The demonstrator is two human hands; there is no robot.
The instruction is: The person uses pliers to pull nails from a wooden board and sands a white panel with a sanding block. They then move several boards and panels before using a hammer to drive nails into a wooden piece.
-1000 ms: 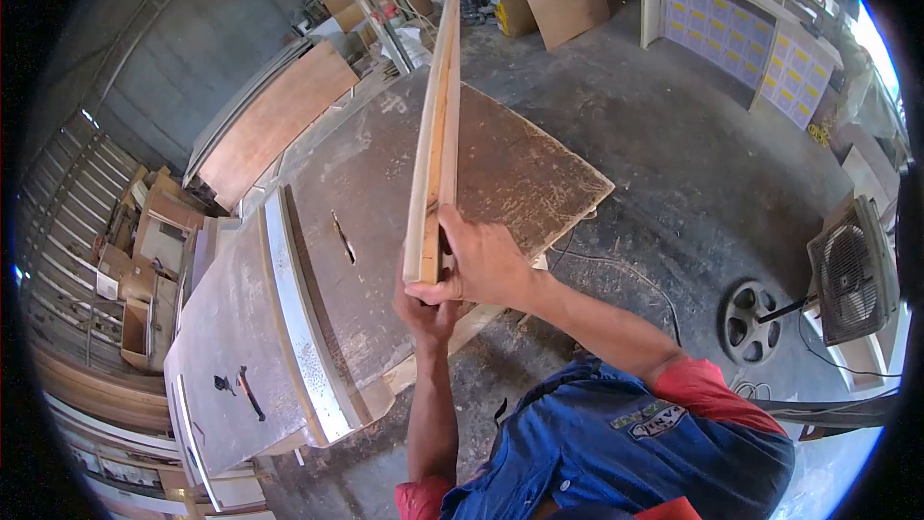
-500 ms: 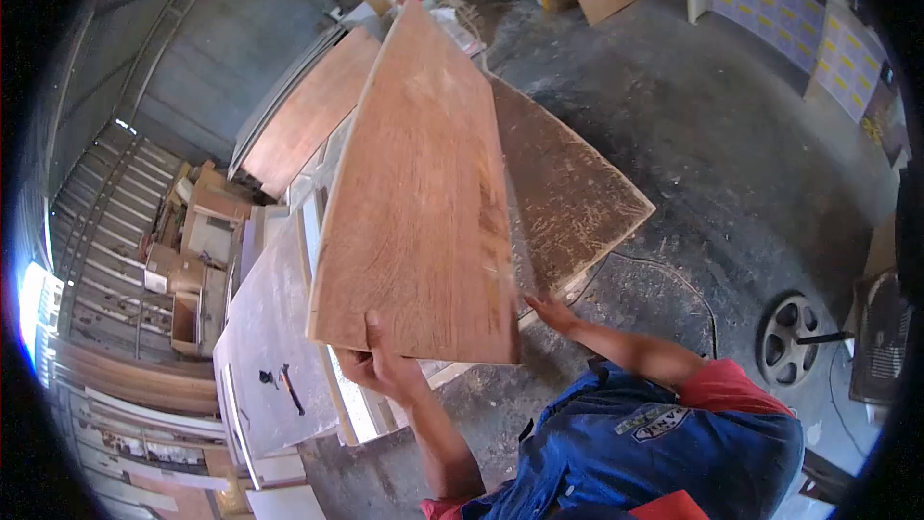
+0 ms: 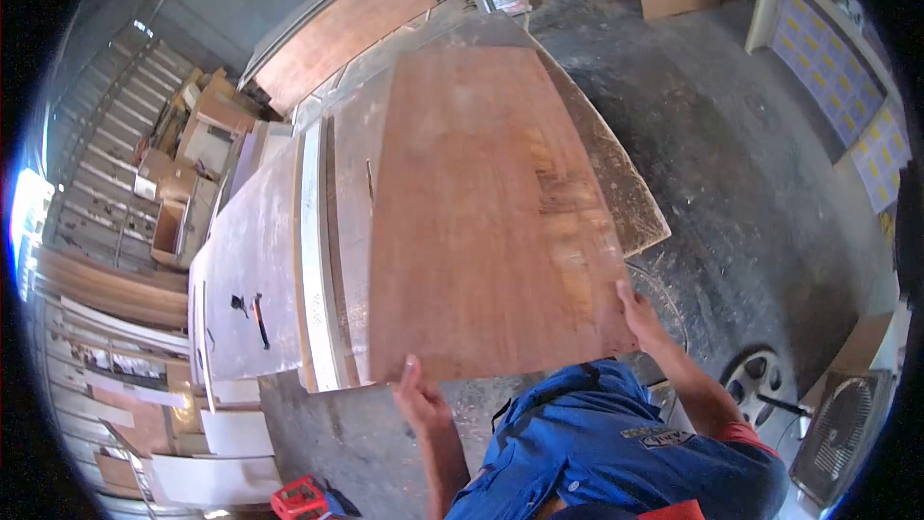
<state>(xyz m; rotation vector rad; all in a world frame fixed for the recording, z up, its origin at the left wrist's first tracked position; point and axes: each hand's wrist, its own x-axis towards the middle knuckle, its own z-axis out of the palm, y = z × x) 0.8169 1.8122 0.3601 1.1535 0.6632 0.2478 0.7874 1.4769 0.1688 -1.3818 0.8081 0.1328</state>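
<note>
A large reddish-brown plywood panel (image 3: 472,212) lies in front of me over the work surface, with a paler, rough patch along its right side. My left hand (image 3: 423,400) is closed on its near edge by the left corner, thumb on top and fingers hidden beneath. On the panel's right edge, close to the near corner, my right hand (image 3: 639,316) grips with the thumb above. A darker, dust-covered sheet (image 3: 647,217) shows under the panel at the right. Left of the panel runs a long white strip (image 3: 316,260) on the table.
A slim orange-and-black tool (image 3: 260,321) and a small black item (image 3: 239,303) lie on the pale table surface (image 3: 226,250). A red object (image 3: 300,499) sits on the floor at lower left. A spoked wheel (image 3: 751,383) and a grilled appliance (image 3: 840,435) stand at right.
The panel has swung from a steep tilt to lying flatter, its broad face turned upward. My right hand has come onto its right edge; my left keeps the near left corner.
</note>
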